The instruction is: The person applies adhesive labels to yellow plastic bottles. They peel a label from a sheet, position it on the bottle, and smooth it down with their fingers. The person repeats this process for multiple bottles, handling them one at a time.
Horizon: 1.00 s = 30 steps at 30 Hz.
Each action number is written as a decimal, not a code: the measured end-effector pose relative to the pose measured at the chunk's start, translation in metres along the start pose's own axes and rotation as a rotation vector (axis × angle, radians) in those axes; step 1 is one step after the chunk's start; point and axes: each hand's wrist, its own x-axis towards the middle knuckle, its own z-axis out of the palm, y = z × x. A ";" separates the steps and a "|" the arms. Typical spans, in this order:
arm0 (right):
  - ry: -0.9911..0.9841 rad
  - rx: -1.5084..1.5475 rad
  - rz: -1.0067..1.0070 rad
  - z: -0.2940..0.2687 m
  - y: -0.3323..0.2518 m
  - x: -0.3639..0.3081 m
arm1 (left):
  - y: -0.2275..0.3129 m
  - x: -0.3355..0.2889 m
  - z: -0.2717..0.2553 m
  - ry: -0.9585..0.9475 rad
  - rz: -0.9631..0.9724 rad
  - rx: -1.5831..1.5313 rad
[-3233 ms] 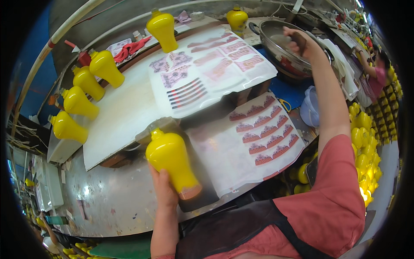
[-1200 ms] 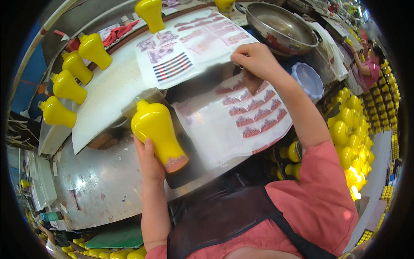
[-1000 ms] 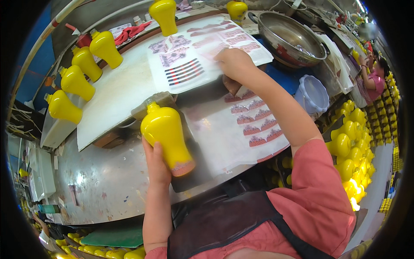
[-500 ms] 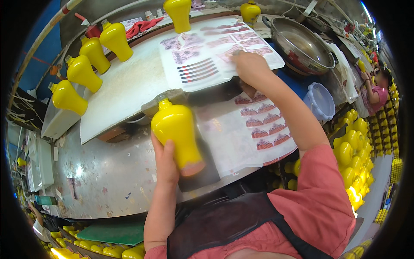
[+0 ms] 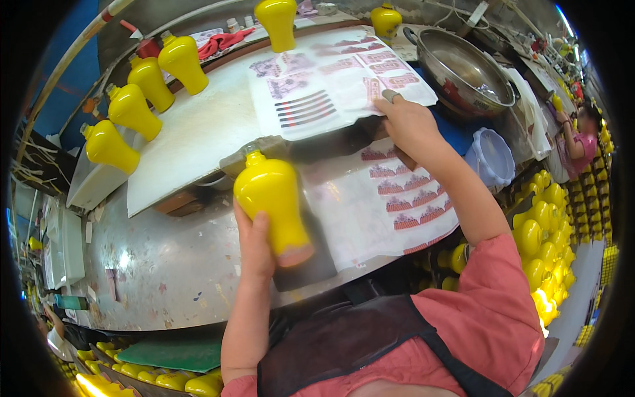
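Note:
A glossy yellow vase-shaped bottle [image 5: 270, 192] with an unglazed reddish base leans upright in front of me, neck pointing away. My left hand [image 5: 256, 245] is closed round its lower left side. At the right part of the raised white board, my right hand [image 5: 411, 127] pinches a small purple-red printed decal [image 5: 372, 90] at the fingertips. A grey cover [image 5: 391, 96] sits on one of its fingers. Around it, more printed decals [image 5: 291, 66] lie on a wet white sheet, with several dark stripe decals [image 5: 305, 109] to the left.
Several yellow bottles [image 5: 182, 63] line the white board's [image 5: 198, 122] far left edge. A large metal pan [image 5: 463, 69] and a pale blue basket [image 5: 491, 157] stand at right. Below the board, a decal sheet [image 5: 350, 218] covers part of the metal table [image 5: 159, 264]. Many bottles [image 5: 539, 231] crowd the right side.
My right hand has moved right and slightly nearer, and the decal under its fingers has shifted right with it. The bottle in my left hand stays almost in place.

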 end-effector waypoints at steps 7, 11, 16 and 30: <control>0.247 -0.115 -0.061 0.048 0.001 0.011 | 0.000 0.001 -0.003 0.022 -0.048 -0.031; 0.353 -0.272 -0.250 0.045 0.022 0.004 | 0.006 0.002 -0.007 -0.059 -0.053 -0.146; 0.158 0.473 -0.134 0.007 0.020 0.011 | 0.013 0.006 -0.003 -0.108 -0.041 -0.183; -0.006 0.732 -0.369 -0.077 -0.143 0.017 | 0.031 0.004 0.001 -0.043 -0.032 0.109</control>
